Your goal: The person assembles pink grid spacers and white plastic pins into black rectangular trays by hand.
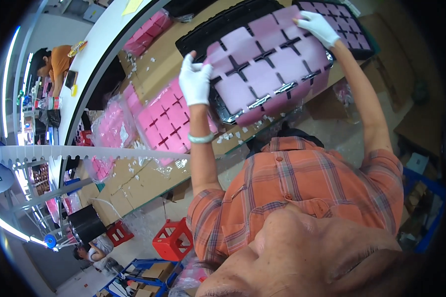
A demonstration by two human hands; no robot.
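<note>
The nearest part of the view is filled by an orange plaid shirt (282, 183). Beyond it, a pink sheet (262, 74) with cross-shaped slots is spread over a black tray (222, 115), whose glossy dark parts are seen through the slots. At the sheet's left edge is placed the white-gloved left hand (195, 81), its index finger and thumb parted; whether the edge is gripped cannot be told. The sheet's far right corner is pinched between the nearly closed fingertips of the right hand (317, 27), likewise gloved. To the left, a bagged pink stack (158, 119) is laid on the brown surface (158, 64), where white scraps are strewn. Behind the sheet, a second black tray (198, 37) is partly covered. Farther left, a person in orange (59, 59) is seen beside a white surface (101, 32).
</note>
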